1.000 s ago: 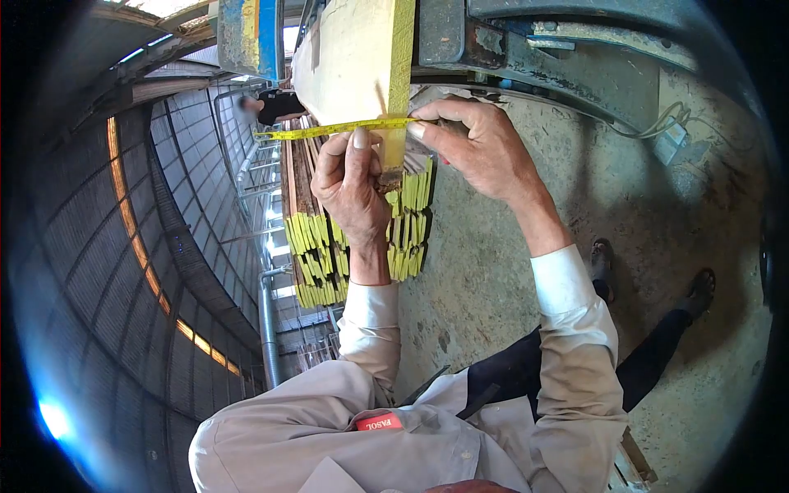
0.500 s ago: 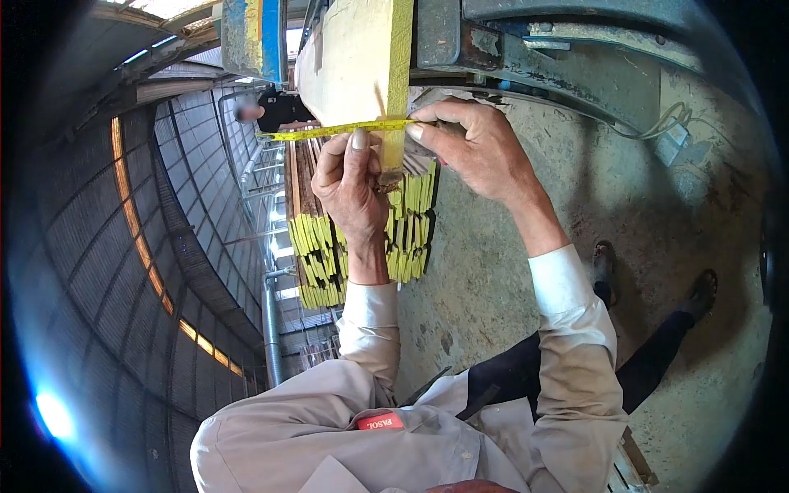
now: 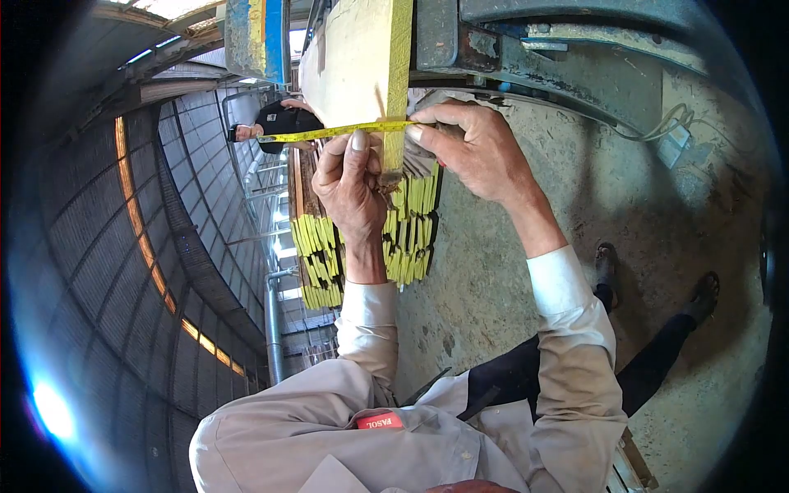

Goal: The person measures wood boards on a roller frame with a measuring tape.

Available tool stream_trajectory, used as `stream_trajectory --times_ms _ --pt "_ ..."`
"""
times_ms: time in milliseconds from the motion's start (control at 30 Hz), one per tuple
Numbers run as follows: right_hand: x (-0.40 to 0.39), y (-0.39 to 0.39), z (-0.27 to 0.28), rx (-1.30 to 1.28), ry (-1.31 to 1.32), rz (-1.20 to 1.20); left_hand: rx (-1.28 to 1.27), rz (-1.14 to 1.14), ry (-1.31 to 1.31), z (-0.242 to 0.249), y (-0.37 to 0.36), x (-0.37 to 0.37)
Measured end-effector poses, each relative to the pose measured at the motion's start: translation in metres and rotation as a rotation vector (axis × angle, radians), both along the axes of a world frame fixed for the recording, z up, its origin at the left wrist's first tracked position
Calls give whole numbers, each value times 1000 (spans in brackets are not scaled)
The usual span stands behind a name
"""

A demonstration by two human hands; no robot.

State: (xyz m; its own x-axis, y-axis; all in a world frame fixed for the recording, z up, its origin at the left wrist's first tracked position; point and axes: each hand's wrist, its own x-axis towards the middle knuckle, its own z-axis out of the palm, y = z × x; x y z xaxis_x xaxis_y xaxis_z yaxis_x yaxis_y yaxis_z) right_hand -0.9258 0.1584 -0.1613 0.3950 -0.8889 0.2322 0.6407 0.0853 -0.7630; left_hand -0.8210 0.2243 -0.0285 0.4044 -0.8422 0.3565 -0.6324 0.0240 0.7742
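A yellow tape measure [image 3: 329, 131] lies stretched across the end of a pale board [image 3: 349, 74] whose narrow edge is yellow. Its free end sticks out to the left past the board. My left hand [image 3: 353, 177] pinches the tape and the board's end, with the thumb on top of the tape. At the board's yellow edge, my right hand [image 3: 477, 148] grips the tape's right end between thumb and bent fingers. What else lies inside the right hand is hidden.
Stacked boards with yellow ends [image 3: 407, 238] stand below and beyond my hands. Green-grey machinery [image 3: 567, 74] is at the upper right, near a cable on the concrete floor [image 3: 493, 287]. A blue and yellow post [image 3: 257, 41] is at upper left. Another person [image 3: 283, 122] stands beyond.
The other person at the left now shows more fully, with head and dark-clothed upper body in view. My hands and the tape hold almost the same position.
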Motion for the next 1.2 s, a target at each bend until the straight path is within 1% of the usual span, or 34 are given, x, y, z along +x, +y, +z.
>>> stream_trajectory --times_ms 167,267,333,467,533,867,933,1033,1100,1200 --pt "2 0 -1 -7 16 -34 8 -2 1 0 0 -2" --pt "0 -2 1 1 -16 -19 1 1 10 0 -1 -2" --pt "-4 -4 2 9 40 10 -1 4 23 0 -2 -1" --pt "-3 -2 2 8 27 -10 -10 -9 10 -2 -1 0" --pt "-6 -3 3 29 18 43 -12 -7 -1 -1 -2 -3" --pt "-6 -3 2 7 39 26 -17 -22 9 -1 0 -3" --pt "-7 -3 2 17 1 27 -8 -22 14 -2 -1 -3" --pt "-7 -3 3 37 7 68 -59 -15 -36 -3 -2 -4" --pt "-3 -2 1 36 -1 52 15 -43 -53 0 2 -2" --pt "-2 -2 1 38 -19 37 2 -27 -87 -1 1 0"
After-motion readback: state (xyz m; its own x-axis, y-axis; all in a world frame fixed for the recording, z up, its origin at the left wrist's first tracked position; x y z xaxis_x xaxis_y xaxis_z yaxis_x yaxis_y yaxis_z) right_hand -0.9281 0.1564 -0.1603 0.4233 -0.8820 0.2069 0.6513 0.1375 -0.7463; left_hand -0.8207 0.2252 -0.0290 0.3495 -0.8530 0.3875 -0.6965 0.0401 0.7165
